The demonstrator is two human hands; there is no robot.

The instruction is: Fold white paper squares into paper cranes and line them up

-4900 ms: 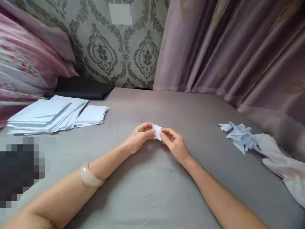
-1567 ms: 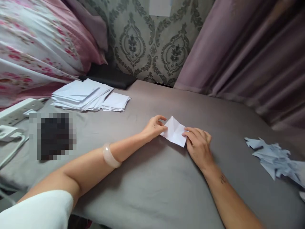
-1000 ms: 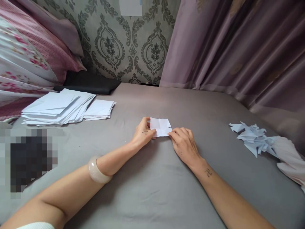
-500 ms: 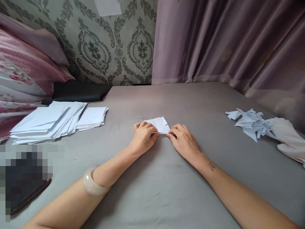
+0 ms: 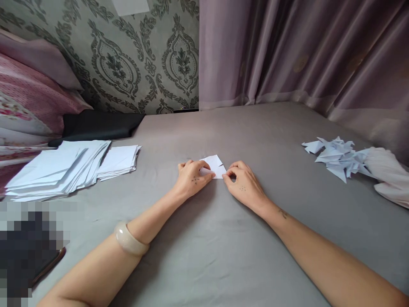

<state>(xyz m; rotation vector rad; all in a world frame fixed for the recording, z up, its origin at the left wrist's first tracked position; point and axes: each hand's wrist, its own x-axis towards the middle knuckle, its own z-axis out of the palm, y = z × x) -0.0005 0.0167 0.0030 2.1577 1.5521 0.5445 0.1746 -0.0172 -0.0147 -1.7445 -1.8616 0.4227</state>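
Observation:
A small folded piece of white paper lies on the grey sheet between my hands. My left hand grips its left side, with the thumb along the near edge and the fingers over the top. At the near right corner, my right hand pinches the paper between thumb and forefinger. A short slit or fold line shows on the paper's upper right edge. The part under my left fingers is hidden.
To the left lie a large stack of white paper and a smaller stack, with a black folded cloth behind. A pile of folded paper pieces sits at the right beside a pale cloth. A blurred dark object is near left.
My left thumb has slid slightly right along the paper's near edge, and the right fingers have arched a little more. The whole view has shifted slightly.

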